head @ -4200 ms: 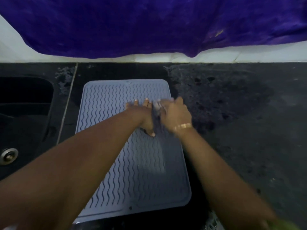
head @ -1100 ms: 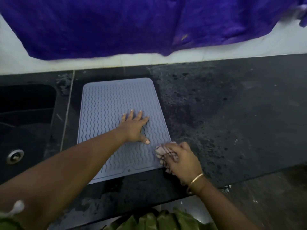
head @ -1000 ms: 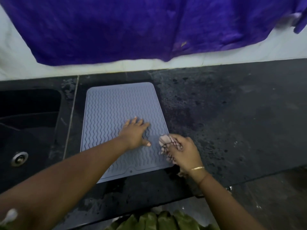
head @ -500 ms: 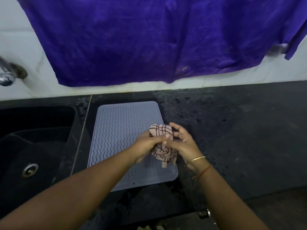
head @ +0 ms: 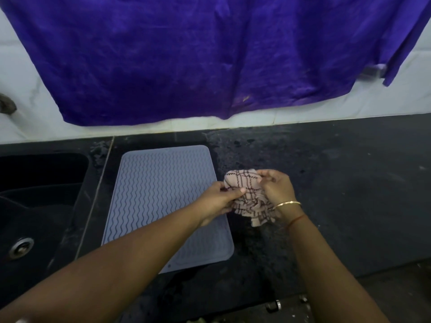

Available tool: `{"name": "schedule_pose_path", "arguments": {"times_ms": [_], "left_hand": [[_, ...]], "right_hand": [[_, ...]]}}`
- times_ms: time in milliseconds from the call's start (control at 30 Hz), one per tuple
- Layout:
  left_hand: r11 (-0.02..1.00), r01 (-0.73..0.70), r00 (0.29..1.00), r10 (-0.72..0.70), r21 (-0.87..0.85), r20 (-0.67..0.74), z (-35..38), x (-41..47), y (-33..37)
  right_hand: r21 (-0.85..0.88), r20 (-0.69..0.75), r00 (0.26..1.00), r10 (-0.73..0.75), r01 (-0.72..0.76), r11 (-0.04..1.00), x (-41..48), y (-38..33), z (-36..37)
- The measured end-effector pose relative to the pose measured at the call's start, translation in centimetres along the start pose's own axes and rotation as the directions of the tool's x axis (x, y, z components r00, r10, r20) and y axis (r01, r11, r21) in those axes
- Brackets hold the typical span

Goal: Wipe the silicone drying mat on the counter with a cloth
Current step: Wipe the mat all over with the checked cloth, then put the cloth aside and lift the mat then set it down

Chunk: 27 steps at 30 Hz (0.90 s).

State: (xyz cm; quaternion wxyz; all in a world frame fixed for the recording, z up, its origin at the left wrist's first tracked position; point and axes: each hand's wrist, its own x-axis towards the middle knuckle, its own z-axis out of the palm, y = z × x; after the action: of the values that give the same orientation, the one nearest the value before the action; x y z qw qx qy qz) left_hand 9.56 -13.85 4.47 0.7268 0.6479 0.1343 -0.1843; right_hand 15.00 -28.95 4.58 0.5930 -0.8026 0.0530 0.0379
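Note:
A grey silicone drying mat (head: 161, 197) with wavy ridges lies flat on the black counter (head: 338, 194), just right of the sink. A pink checked cloth (head: 247, 194) is bunched up in the air over the mat's right edge and the counter beside it. My left hand (head: 219, 201) pinches the cloth's left side. My right hand (head: 276, 187), with a gold bangle on its wrist, grips the cloth's right side. Both hands are off the mat, and my left forearm crosses the mat's near right corner.
A black sink (head: 35, 206) with a metal drain (head: 21, 247) lies at the left. A large purple fabric (head: 198, 54) hangs on the white wall behind the counter. The counter's front edge runs near the bottom right.
My left hand left the mat and joined the right hand on the cloth. Both hands lifted the cloth off the mat and shifted it right, over the mat's edge.

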Motion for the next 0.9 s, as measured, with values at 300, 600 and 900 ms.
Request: {"name": "schedule_pose_path", "arguments": {"times_ms": [300,600,900], "left_hand": [[0.738,0.041,0.927,0.224,0.674,-0.301,-4.5,0.9,-3.3],[0.521,-0.021,0.967,0.229,0.853,-0.115,-10.6,-4.4,-5.4],[0.146,-0.020,1.000,-0.013,0.989,0.022,-14.8,-9.6,-6.3]], "right_hand": [[-0.810,0.225,0.972,0.071,0.145,0.568,1.7,5.9,1.5],[-0.912,0.201,0.957,-0.208,0.260,0.316,-1.1,5.5,3.3],[-0.359,0.763,0.607,-0.223,0.685,0.634,-8.5,3.5,10.7]]}}
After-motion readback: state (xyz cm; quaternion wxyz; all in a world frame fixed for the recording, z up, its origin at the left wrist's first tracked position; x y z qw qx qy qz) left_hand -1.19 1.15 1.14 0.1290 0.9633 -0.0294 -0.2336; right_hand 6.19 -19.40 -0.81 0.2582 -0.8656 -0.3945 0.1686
